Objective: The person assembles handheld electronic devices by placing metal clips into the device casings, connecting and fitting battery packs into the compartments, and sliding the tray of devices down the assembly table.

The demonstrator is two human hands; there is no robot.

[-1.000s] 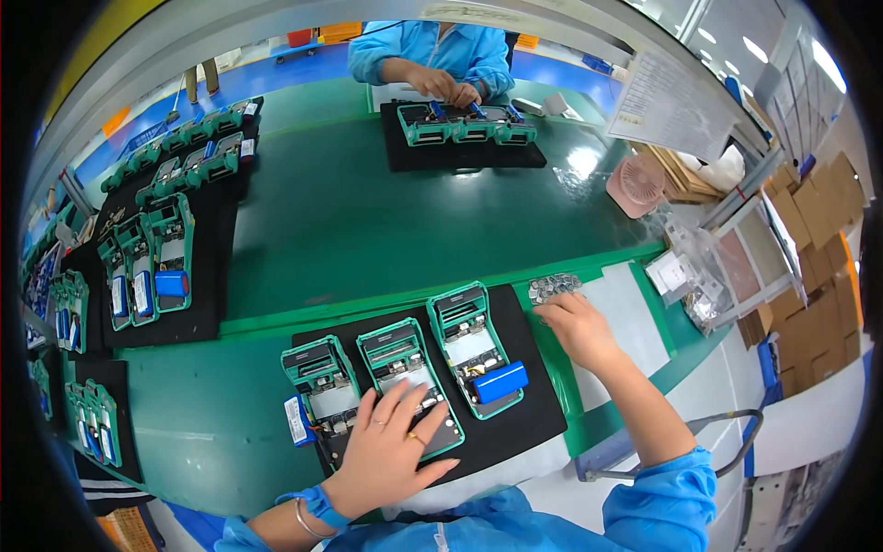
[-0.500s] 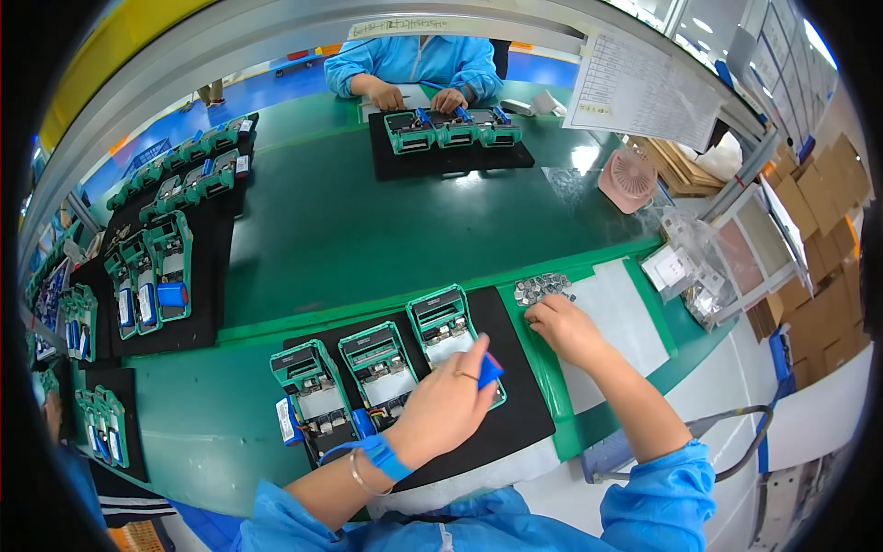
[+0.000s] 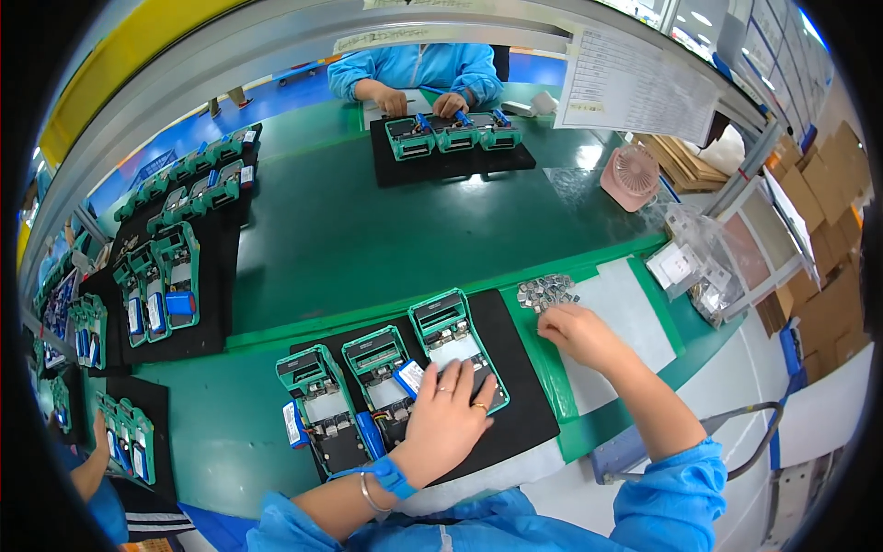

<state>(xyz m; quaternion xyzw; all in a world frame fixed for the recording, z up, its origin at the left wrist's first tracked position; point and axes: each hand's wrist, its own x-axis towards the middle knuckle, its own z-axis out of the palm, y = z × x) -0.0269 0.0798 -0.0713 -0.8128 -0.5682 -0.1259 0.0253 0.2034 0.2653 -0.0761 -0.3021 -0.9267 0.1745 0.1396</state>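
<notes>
Three green-framed devices with open housings stand side by side on a black mat (image 3: 529,409) in front of me. My left hand (image 3: 445,419) lies with spread fingers over the lower part of the right device (image 3: 452,342). A blue battery with a white label (image 3: 408,377) rests beside its fingers, over the middle device (image 3: 375,352). Next to the left device (image 3: 315,379) hangs another blue-and-white battery (image 3: 294,424). My right hand (image 3: 581,337) is closed in a pinch just below a pile of small metal parts (image 3: 547,292); what its fingertips hold is hidden.
White paper (image 3: 625,322) lies on the green bench right of the mat. A pink fan (image 3: 630,177) and plastic bags of parts (image 3: 704,267) stand farther right. Across the bench a co-worker's hands (image 3: 449,104) handle similar devices. More devices fill mats at left, where another person's hand (image 3: 89,469) reaches in.
My left hand has opened and flattened over the right device; the blue battery now lies at its left side. My right hand stays by the metal parts. Another person's hand has come in at left.
</notes>
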